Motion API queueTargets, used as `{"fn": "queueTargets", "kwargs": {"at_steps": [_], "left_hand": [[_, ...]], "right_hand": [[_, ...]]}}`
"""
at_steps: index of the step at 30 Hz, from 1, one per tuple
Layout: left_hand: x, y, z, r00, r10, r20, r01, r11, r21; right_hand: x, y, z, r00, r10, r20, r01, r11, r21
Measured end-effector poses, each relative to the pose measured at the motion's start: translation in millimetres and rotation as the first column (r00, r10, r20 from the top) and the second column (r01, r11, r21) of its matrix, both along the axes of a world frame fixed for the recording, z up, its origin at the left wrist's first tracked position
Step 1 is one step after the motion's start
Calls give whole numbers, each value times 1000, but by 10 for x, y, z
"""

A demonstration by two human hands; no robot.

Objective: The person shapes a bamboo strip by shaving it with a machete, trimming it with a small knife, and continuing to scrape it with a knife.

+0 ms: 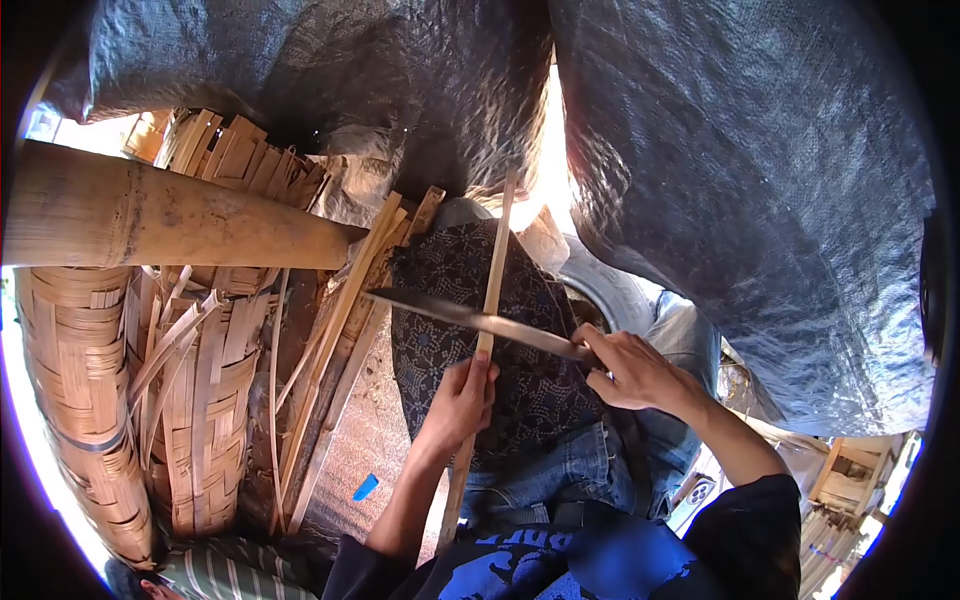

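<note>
My left hand [463,398] is closed around a long, thin bamboo strip [498,262], which runs upright across my lap. My right hand [630,368] grips the handle end of a long-bladed knife [430,304]. The blade lies across the strip just above my left hand, its tip pointing left. Under both is a dark patterned cloth [430,350] spread over my jeans.
A thick bamboo pole [180,215] juts in from the left. Woven bamboo rolls [85,400] and loose strips [340,320] stand on the left side. Dark plastic sheeting [760,200] hangs above and right. Another person's striped clothing [220,572] shows at the bottom left.
</note>
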State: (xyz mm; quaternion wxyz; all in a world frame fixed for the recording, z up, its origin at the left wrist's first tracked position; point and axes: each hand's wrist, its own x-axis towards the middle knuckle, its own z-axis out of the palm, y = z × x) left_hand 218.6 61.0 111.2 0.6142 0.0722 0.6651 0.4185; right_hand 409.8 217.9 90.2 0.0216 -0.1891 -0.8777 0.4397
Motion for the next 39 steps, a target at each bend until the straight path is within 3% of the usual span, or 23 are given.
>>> {"fn": "queueTargets", "kwargs": {"at_steps": [1, 2, 4, 8, 12, 14, 18, 20, 22, 24, 31, 37, 39], "left_hand": [[-22, 37, -40, 1000, -4, 0, 4, 1000, 2], [-51, 67, -91, 999, 9, 46, -10, 1000, 8], [-80, 101, -116, 995, 15, 96, -16, 1000, 13], [-99, 106, -134, 994, 17, 107, -17, 1000, -4], [-116, 88, -147, 990, 34, 140, -36, 999, 11], [-101, 80, -165, 991, 26, 129, -27, 1000, 9], [-44, 70, -162, 998, 23, 64, -24, 1000, 15], [-36, 65, -130, 999, 12, 47, -12, 1000, 4], [-21, 74, -109, 999, 2, 34, -2, 1000, -8], [-24, 78, -96, 999, 19, 30, -19, 1000, -12], [-21, 41, -124, 1000, 8, 22, -8, 1000, -1], [31, -82, -135, 987, -91, -133, 90, 996, -13], [45, -136, -142, 978, -100, -181, 94, 995, -39]], "right_hand": [[-68, 41, 72, 999, -29, 31, 32, 994, -102], [-118, 80, 87, 999, -35, 33, 39, 994, -100], [-182, 131, 100, 974, -68, 218, 89, 992, -86], [-230, 95, -62, 980, -107, 171, 111, 994, -15], [-223, 28, -36, 976, -120, 182, 134, 989, -63], [-236, 26, 52, 941, -109, 322, 99, 994, 46], [-254, -33, 49, 904, -163, 396, 188, 982, -26], [-224, -100, -57, 932, -201, 302, 209, 978, 6], [-251, -131, -72, 908, -239, 344, 246, 969, 23], [-260, -217, -130, 907, -368, 205, 327, 922, 208], [-244, -376, -212, 912, -396, 101, 355, 890, 285], [-231, -412, -426, 918, -395, -37, 379, 845, 377], [-235, -407, -601, 922, -327, -206, 384, 833, 399]]}}
